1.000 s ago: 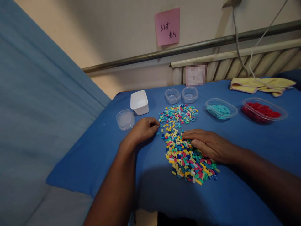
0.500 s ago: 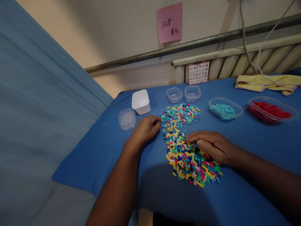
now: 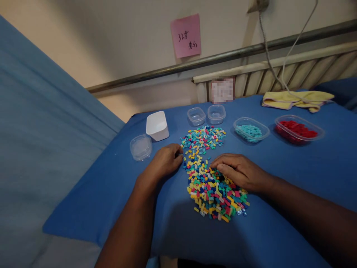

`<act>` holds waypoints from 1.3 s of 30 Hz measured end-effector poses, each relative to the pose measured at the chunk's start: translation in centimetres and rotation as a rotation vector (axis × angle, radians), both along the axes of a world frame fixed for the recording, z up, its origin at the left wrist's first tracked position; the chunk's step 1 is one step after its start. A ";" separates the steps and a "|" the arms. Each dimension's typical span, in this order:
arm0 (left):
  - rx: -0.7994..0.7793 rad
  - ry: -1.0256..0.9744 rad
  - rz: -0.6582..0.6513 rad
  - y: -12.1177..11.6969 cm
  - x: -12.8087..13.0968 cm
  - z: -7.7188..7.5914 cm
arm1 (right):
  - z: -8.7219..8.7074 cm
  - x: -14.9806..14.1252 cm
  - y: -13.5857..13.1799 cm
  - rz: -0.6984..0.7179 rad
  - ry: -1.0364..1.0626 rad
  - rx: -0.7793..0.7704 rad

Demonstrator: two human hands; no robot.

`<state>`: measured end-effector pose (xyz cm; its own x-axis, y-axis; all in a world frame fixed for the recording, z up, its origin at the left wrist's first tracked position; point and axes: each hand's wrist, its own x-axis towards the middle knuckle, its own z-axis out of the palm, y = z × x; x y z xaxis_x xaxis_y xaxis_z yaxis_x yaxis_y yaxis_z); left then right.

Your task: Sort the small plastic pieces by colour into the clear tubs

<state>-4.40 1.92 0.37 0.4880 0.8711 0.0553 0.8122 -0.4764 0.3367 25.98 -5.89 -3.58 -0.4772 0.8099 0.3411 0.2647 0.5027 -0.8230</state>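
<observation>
blue-covered table (image 3: 83, 208): near heap of mixed toy bricks (image 3: 209, 193) sits toward the near edge, long axis roughly near-to-far, thinning out into the smaller far spread of bricks (image 3: 202, 137). right hand (image 3: 240, 172) is the nearer one, over the heap's right flank; bulk of it lies left and nearside of the fingertips. palm down, fingers extended together, thumb alongside; underside hidden, can't tell if it grips. left hand (image 3: 166, 160) at the far spread's left edge, fingers curled; can't tell if a brick's pinched.
</observation>
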 end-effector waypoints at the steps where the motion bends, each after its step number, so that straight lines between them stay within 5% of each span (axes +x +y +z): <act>1: -0.018 -0.056 0.030 0.0 0.2 0.1 | 0.1 -0.1 0.0 -0.011 0.002 0.007; 7: -0.190 -0.461 0.060 0.5 5.0 1.4 | 0.4 -0.6 0.1 -0.036 -0.009 0.080; 16: -0.153 -0.514 -0.308 6.5 20.3 1.9 | 0.3 -0.4 0.5 -0.065 -0.010 0.059; 19: -0.075 -0.511 -0.332 7.8 22.9 1.9 | 0.3 -0.4 0.5 -0.072 0.003 0.042; 22: -0.016 -0.446 -0.298 7.7 21.2 2.4 | -0.3 -0.1 0.9 -0.197 0.025 0.097; 27: 0.020 -0.246 -0.148 5.2 12.4 2.0 | -2.3 0.6 3.6 -0.509 -0.040 0.246; 30: 0.023 -0.246 -0.045 3.4 8.5 0.5 | -3.2 0.8 5.1 -0.452 -0.217 0.258; 34: 0.104 -0.270 -0.012 1.5 6.6 -1.3 | -3.3 0.9 5.3 -0.426 -0.398 0.238; 39: 0.247 -0.343 0.000 1.4 4.7 -1.3 | -3.1 1.6 4.5 -0.431 -0.497 0.275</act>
